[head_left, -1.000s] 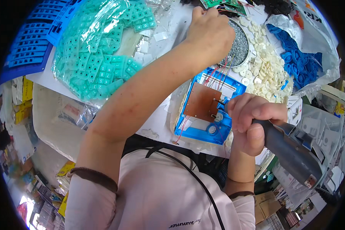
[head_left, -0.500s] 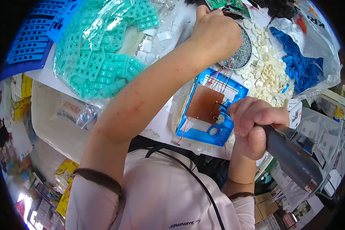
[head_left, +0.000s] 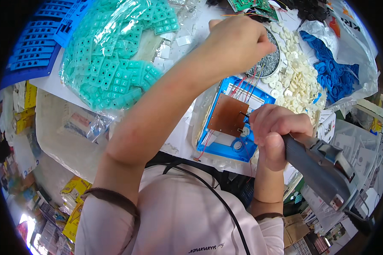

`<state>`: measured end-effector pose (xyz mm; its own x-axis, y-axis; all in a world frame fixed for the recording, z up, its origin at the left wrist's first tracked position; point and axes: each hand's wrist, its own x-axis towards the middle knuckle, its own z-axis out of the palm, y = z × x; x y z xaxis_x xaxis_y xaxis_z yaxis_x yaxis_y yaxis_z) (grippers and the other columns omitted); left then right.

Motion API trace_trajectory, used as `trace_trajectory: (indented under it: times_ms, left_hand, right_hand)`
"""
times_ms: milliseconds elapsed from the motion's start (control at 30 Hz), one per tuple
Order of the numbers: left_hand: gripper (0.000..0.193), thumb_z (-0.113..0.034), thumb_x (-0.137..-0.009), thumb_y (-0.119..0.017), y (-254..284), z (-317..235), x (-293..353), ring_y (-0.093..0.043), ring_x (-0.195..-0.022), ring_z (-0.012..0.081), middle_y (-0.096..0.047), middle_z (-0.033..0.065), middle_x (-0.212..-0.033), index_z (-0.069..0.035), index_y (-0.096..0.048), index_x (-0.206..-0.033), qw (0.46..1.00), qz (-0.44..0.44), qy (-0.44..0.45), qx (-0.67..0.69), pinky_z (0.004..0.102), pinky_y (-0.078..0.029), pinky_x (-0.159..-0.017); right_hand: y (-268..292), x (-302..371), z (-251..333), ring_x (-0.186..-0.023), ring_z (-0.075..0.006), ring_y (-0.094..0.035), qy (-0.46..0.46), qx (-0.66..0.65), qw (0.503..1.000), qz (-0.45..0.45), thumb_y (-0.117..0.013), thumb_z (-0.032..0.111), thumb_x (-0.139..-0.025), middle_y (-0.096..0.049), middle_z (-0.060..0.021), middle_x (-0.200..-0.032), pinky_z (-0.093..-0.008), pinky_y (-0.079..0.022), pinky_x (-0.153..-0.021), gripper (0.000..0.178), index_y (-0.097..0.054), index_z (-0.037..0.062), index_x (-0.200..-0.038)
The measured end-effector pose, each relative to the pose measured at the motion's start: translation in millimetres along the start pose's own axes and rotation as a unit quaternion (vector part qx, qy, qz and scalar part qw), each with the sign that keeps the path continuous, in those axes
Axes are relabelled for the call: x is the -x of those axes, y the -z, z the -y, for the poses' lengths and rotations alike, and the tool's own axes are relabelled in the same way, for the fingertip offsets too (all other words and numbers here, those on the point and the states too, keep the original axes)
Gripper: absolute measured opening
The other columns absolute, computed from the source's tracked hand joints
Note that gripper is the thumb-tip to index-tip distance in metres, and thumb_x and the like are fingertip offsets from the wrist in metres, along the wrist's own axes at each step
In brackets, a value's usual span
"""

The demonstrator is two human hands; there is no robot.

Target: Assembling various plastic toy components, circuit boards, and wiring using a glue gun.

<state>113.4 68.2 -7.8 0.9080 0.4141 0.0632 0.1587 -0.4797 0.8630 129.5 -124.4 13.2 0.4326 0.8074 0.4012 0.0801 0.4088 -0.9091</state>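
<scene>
My left hand (head_left: 238, 44) reaches over the round tin of small metal screws (head_left: 269, 63). Its fingers are curled together at the tin, and whatever they pinch is too small to make out. In my right hand (head_left: 276, 129) is a dark grey electric screwdriver (head_left: 319, 170), its body slanting down to the right. The thin bit points at the right side of a brown circuit board (head_left: 228, 115). That board lies inside a blue plastic casing (head_left: 219, 146), with red and dark wires running out at its top and bottom. My right fingers hide part of the casing's right edge.
Heaped white plastic discs (head_left: 293, 70) lie right of the tin, and blue plastic parts (head_left: 334, 76) fill a bag beyond them. At left sits a clear bag of teal keypads (head_left: 115, 76). Green circuit boards (head_left: 253, 6) lie at the far edge. A cable (head_left: 217, 195) crosses my shirt.
My left hand has drawn slightly back and left over the tin, its fingers now curled at the screws. The right hand and electric screwdriver have shifted a little left.
</scene>
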Motion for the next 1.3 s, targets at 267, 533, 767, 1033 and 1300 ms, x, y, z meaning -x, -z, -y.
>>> trace_trajectory:
  times_ms: [267,533,767,1033,1300]
  left_hand:
    - [0.014,-0.015,-0.08,-0.078,7,10,131,-0.058,-0.089,0.0161,-0.071,-0.0042,-0.098,-0.015,-0.073,-0.093,0.984,-0.013,-0.163,-0.073,0.0424,-0.033,-0.091]
    - [0.025,-0.01,-0.073,-0.081,-2,19,160,-0.059,-0.086,0.0164,-0.072,-0.0063,-0.101,-0.017,-0.074,-0.096,0.987,-0.027,-0.157,-0.003,0.044,-0.032,-0.09]
    - [0.027,-0.011,-0.069,-0.084,3,20,157,-0.059,-0.085,0.0166,-0.072,-0.0063,-0.098,-0.017,-0.073,-0.092,0.983,-0.051,-0.179,-0.009,0.0448,-0.032,-0.09]
    - [0.025,-0.022,-0.07,-0.084,6,20,160,-0.058,-0.091,0.0161,-0.071,-0.0058,-0.105,-0.016,-0.073,-0.092,0.984,-0.056,-0.148,-0.082,0.0479,-0.031,-0.096]
    - [0.022,-0.026,-0.074,-0.08,-3,20,176,-0.057,-0.094,0.0161,-0.069,-0.0066,-0.112,-0.016,-0.075,-0.092,0.968,-0.029,-0.188,-0.165,0.0547,-0.028,-0.1]
  right_hand:
    - [-7,-4,37,-0.057,-0.0165,-0.056,0.05,-0.13,0.989,-0.048,-0.075,0.019,-0.092,-0.058,-0.0028,-0.071,-0.0331,-0.045,-0.05,0.029,-0.052,0.009,-0.105]
    - [-21,-7,30,-0.055,-0.0166,-0.057,0.03,-0.141,0.989,0.028,-0.077,0.023,-0.092,-0.059,-0.0036,-0.07,-0.033,-0.046,-0.051,0.033,-0.051,0.0067,-0.105]
    - [-24,-12,30,-0.056,-0.0173,-0.057,0.017,-0.146,0.988,0.043,-0.077,0.023,-0.092,-0.06,-0.004,-0.072,-0.034,-0.047,-0.052,0.034,-0.051,0.0066,-0.106]
    - [-28,-20,21,-0.057,-0.014,-0.053,0.005,-0.089,0.996,0.024,-0.069,0.026,-0.095,-0.056,0.0005,-0.069,-0.0319,-0.044,-0.054,0.029,-0.049,0.0098,-0.108]
    - [-29,-25,-12,-0.062,-0.0169,-0.054,0.015,-0.064,0.998,-0.01,-0.069,0.013,-0.094,-0.057,-0.0062,-0.074,-0.0356,-0.05,-0.064,0.029,-0.045,0.0045,-0.109]
